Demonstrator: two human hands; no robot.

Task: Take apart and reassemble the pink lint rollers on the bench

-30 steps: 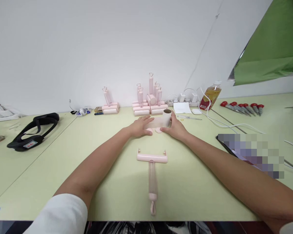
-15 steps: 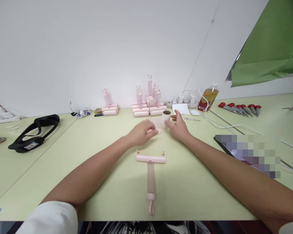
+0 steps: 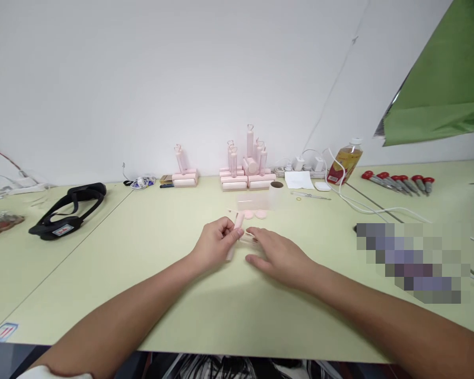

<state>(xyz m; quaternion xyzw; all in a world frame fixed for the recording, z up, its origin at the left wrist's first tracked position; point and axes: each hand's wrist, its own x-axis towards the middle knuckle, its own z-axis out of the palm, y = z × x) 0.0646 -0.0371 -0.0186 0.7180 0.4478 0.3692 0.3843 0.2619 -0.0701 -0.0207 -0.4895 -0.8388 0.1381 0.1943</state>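
Observation:
My left hand (image 3: 215, 243) is closed around a pink lint roller frame (image 3: 237, 227), lifting it off the pale green table (image 3: 150, 295). My right hand (image 3: 278, 258) lies over the frame's other end with fingers loosely spread, touching it; most of the frame is hidden beneath both hands. Just beyond them lie two small pink round caps (image 3: 255, 214) and a translucent pink sheet (image 3: 253, 201). A paper roll with a brown core (image 3: 276, 193) stands upright behind the caps.
Stacks of pink lint rollers (image 3: 247, 168) and another one (image 3: 184, 171) stand by the wall. A black headset (image 3: 69, 213) lies at left. An oil bottle (image 3: 345, 159), red-handled screwdrivers (image 3: 398, 183), white chargers and cables sit at right, near a blurred patch (image 3: 413, 258).
Both hands have drawn back from the paper roll and caps toward me and closed in on the pink roller frame. The left hand has gripped it and raised one end.

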